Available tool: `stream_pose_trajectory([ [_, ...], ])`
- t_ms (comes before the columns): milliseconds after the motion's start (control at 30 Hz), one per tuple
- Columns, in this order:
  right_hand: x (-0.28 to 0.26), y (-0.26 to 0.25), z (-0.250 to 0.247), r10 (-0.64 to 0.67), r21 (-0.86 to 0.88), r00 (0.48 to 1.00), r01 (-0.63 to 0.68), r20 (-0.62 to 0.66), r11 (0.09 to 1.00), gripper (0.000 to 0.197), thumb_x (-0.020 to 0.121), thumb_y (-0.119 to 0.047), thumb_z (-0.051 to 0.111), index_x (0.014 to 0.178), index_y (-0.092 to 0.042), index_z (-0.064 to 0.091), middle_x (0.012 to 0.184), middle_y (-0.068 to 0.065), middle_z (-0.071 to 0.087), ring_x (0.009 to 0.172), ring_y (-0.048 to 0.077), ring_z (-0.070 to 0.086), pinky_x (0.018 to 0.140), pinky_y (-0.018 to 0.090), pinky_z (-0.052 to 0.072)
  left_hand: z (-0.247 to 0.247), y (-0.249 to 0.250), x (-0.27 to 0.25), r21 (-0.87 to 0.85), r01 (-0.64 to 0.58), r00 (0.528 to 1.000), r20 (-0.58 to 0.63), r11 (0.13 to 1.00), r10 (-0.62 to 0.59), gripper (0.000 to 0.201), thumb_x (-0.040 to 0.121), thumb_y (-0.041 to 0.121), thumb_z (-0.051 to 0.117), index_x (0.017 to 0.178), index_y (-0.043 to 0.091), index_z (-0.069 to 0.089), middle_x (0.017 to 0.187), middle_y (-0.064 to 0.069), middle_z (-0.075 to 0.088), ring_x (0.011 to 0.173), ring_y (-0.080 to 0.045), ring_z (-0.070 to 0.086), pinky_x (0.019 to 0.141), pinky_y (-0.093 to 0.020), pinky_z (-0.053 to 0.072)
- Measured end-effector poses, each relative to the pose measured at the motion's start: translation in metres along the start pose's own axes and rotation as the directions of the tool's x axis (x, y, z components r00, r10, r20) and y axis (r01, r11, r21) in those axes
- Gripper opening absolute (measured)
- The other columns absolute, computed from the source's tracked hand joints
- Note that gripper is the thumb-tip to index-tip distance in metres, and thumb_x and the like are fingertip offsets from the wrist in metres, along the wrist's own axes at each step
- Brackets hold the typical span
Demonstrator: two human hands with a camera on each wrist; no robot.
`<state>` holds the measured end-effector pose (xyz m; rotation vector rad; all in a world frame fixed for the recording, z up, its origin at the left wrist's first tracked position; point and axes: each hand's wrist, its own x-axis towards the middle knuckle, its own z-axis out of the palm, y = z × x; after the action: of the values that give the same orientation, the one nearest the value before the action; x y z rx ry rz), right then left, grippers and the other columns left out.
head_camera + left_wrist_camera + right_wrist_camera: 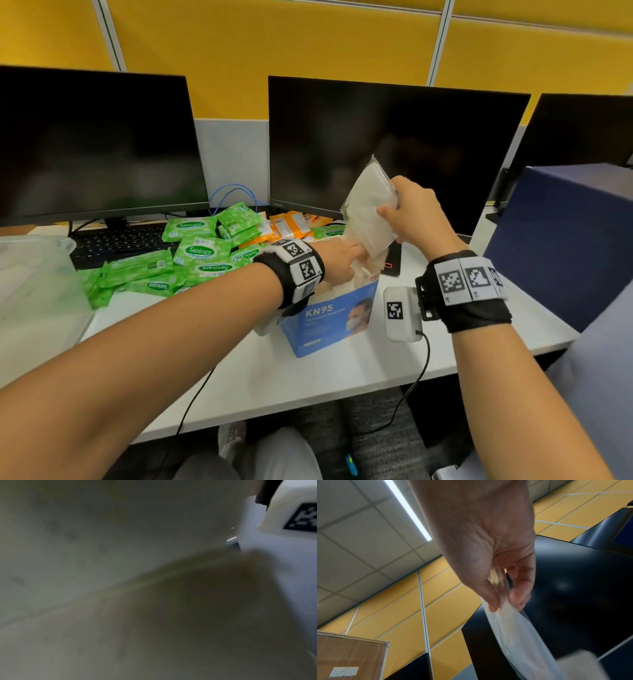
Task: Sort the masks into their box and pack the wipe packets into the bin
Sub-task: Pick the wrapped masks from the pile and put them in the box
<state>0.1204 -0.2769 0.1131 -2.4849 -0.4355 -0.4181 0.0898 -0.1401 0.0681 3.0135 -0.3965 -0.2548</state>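
Observation:
A blue KN95 mask box stands open on the white desk, stuffed with wrapped masks. My right hand pinches a clear-wrapped white mask by its edge and holds it upright above the box; in the right wrist view, thumb and fingers of this hand clamp the mask's wrapper. My left hand reaches into the box top under that mask, its fingers hidden among the masks. The left wrist view is a pale blur. Green wipe packets lie piled to the left, orange packets behind them.
A translucent bin sits at the desk's left edge. Two dark monitors stand at the back, with a keyboard under the left one. A small black device lies right of the box. A blue partition stands at the right.

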Motion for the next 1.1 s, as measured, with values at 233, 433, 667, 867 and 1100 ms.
stream_pose_trajectory([
  [233,-0.006,0.0,0.0,-0.019,-0.035,1.0,0.02,0.017,0.999,0.031,0.093,-0.025,0.058,0.121,-0.017,0.048,0.117,0.009,0.06,0.093,0.025,0.063,0.074,0.042,0.059,-0.002,0.0,-0.004,0.185,0.031,0.999,0.027,0.982,-0.036,0.048,0.096,0.021,0.039,0.142,0.029,0.032,0.147,-0.001,0.027,0.132,-0.028,0.03,0.11,-0.044,0.028],
  [433,-0.014,-0.004,-0.008,-0.039,-0.077,0.999,0.041,0.023,0.996,0.027,0.095,-0.024,0.055,0.12,-0.017,0.049,0.109,0.009,0.061,0.087,0.025,0.062,0.077,0.04,0.057,-0.008,-0.016,-0.018,0.008,0.077,0.988,0.135,0.997,-0.078,0.029,0.096,0.019,0.036,0.125,0.021,0.043,0.125,-0.004,0.054,0.104,-0.021,0.05,0.087,-0.032,0.04],
  [667,-0.026,-0.031,0.01,-0.004,-0.324,0.954,0.106,0.3,0.94,0.026,0.096,-0.012,0.041,0.12,-0.008,0.051,0.111,0.014,0.06,0.095,0.032,0.06,0.071,0.035,0.042,-0.01,-0.03,-0.034,-0.035,0.109,0.985,0.141,0.993,-0.103,0.045,0.098,0.024,0.041,0.143,0.025,0.036,0.148,-0.004,0.037,0.133,-0.022,0.038,0.11,-0.035,0.03],
  [867,-0.028,-0.034,0.06,0.114,-0.459,0.831,0.181,0.544,0.87,0.029,0.098,-0.012,0.044,0.125,-0.006,0.055,0.123,0.01,0.06,0.113,0.026,0.057,0.093,0.034,0.045,0.002,-0.036,-0.041,-0.109,0.153,0.988,0.042,0.982,-0.15,0.06,0.099,0.031,0.042,0.152,0.019,0.018,0.158,-0.002,0.019,0.143,-0.021,0.026,0.115,-0.035,0.023],
  [1100,-0.021,-0.028,0.047,-0.036,-0.319,0.933,0.158,0.357,0.934,0.037,0.095,-0.006,0.048,0.13,-0.014,0.054,0.124,0.01,0.059,0.112,0.028,0.058,0.089,0.037,0.048,0.018,-0.042,-0.052,-0.044,0.139,0.989,0.049,0.989,-0.137,0.059,0.102,0.037,0.028,0.153,0.022,0.005,0.161,-0.002,-0.001,0.149,-0.018,0.002,0.122,-0.04,0.004],
])
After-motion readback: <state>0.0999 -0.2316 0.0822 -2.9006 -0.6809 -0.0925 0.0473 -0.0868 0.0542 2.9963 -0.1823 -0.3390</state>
